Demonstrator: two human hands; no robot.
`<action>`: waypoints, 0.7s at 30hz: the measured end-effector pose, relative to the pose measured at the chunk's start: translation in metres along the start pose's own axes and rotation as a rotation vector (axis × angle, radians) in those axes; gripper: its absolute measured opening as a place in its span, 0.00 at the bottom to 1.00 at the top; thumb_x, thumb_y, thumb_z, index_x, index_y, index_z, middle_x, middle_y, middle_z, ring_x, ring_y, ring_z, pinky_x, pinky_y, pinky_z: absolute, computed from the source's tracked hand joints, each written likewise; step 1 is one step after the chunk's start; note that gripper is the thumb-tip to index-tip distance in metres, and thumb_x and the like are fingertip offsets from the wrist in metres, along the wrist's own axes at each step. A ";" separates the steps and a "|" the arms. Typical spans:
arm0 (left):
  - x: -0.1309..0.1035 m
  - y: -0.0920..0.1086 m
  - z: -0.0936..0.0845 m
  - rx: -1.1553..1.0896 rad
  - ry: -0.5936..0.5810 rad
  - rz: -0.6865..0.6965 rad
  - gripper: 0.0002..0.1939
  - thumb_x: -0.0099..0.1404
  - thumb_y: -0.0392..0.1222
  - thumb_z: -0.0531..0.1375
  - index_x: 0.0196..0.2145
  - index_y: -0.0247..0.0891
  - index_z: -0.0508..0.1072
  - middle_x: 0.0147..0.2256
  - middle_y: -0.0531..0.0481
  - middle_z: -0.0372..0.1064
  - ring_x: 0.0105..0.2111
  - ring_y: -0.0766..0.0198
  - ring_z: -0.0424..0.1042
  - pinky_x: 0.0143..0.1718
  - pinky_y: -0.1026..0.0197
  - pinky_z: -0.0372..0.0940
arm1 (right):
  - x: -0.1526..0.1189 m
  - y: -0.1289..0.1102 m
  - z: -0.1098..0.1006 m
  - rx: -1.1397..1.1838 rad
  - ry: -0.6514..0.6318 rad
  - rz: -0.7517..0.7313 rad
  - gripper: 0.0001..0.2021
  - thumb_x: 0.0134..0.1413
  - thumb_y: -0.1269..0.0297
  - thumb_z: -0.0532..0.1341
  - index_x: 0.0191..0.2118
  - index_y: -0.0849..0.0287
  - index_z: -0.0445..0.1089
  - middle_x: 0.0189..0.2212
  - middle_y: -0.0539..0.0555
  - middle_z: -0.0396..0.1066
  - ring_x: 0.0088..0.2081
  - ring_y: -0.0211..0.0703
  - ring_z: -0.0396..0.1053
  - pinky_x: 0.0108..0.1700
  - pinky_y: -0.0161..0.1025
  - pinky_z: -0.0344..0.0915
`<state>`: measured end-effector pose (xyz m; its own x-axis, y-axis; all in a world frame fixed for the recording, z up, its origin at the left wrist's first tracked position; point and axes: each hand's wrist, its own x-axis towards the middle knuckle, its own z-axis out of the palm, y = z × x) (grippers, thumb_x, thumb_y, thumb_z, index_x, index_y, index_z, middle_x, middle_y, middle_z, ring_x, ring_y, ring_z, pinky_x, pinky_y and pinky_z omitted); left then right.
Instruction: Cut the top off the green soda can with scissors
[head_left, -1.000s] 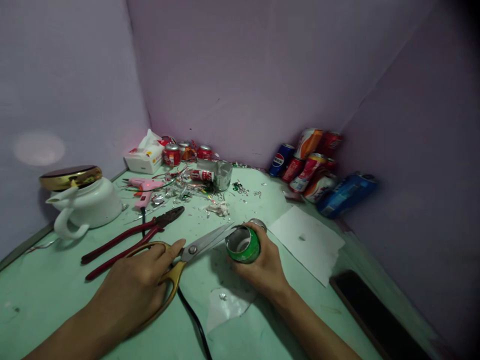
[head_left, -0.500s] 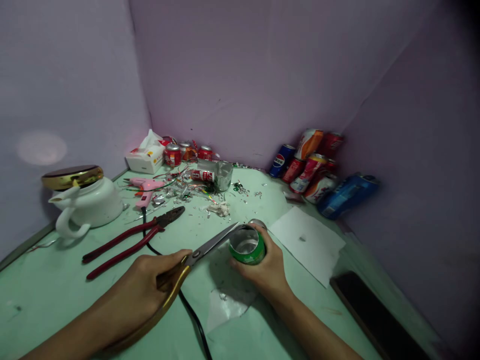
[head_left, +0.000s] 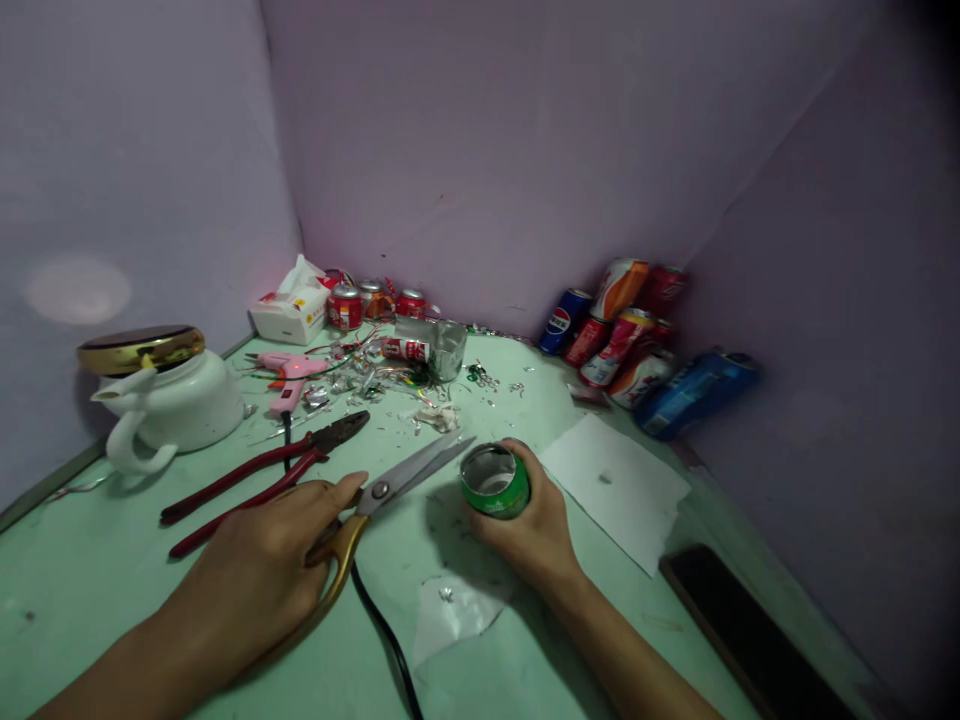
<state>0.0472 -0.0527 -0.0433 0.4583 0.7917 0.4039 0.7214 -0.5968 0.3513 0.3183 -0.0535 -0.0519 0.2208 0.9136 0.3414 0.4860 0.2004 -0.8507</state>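
The left hand (head_left: 277, 550) grips the scissors (head_left: 379, 490), its thumb laid along the metal near the pivot; the other fingers curl about the handle, and their seating in the loops cannot be told. The right hand (head_left: 541, 522) holds the green can (head_left: 506, 496), top off and mouth tilted toward the viewer, above the table (head_left: 112, 610), fingers wrapped round the far side and thumb closed on the near side. Principal hazard: the bare rim appears sharp, and fingers sit close beneath it; a slip of the can could cut them. Blade tips point toward that same hand, so a sudden thrust could strike it. Too hard a squeeze may buckle the thin wall. The black cord (head_left: 386, 625) runs beside the scissors' handle and could snag it. Compared with half a second ago, the scissors are turned flatter to view, their blades slightly parted, and their tips stand just clear of the rim, where previously they reached it. The can is nearly unmoved; the pliers (head_left: 262, 480) lie where they did.
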 end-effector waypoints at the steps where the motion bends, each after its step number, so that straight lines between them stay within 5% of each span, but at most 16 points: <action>1: -0.002 0.000 0.002 0.059 -0.020 0.042 0.21 0.68 0.37 0.52 0.56 0.37 0.74 0.42 0.44 0.81 0.34 0.55 0.82 0.31 0.58 0.78 | 0.000 0.000 0.000 -0.003 -0.001 -0.001 0.24 0.33 0.62 0.69 0.43 0.54 0.71 0.37 0.52 0.80 0.38 0.51 0.78 0.42 0.44 0.75; 5: -0.004 0.001 0.005 0.207 -0.063 0.076 0.23 0.69 0.35 0.48 0.56 0.31 0.73 0.38 0.41 0.79 0.30 0.52 0.81 0.29 0.50 0.78 | -0.003 -0.002 0.003 -0.011 -0.016 -0.010 0.25 0.33 0.62 0.69 0.44 0.55 0.70 0.37 0.53 0.79 0.37 0.51 0.78 0.42 0.44 0.76; 13: -0.003 0.003 0.007 0.209 -0.068 0.072 0.26 0.64 0.31 0.47 0.55 0.31 0.74 0.37 0.42 0.79 0.28 0.54 0.80 0.29 0.52 0.78 | -0.004 0.001 0.005 -0.021 -0.047 -0.037 0.26 0.35 0.63 0.69 0.46 0.55 0.70 0.37 0.52 0.80 0.36 0.50 0.79 0.40 0.42 0.76; 21: 0.000 0.011 0.006 -0.228 -0.172 -0.121 0.18 0.67 0.38 0.52 0.49 0.46 0.78 0.38 0.50 0.81 0.33 0.59 0.81 0.33 0.65 0.74 | -0.006 0.001 0.008 0.059 0.012 0.013 0.26 0.32 0.64 0.70 0.45 0.53 0.71 0.35 0.50 0.81 0.35 0.50 0.79 0.40 0.43 0.76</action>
<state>0.0581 -0.0583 -0.0440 0.4717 0.8575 0.2055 0.6500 -0.4956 0.5761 0.3110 -0.0557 -0.0579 0.2368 0.9121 0.3347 0.4327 0.2095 -0.8769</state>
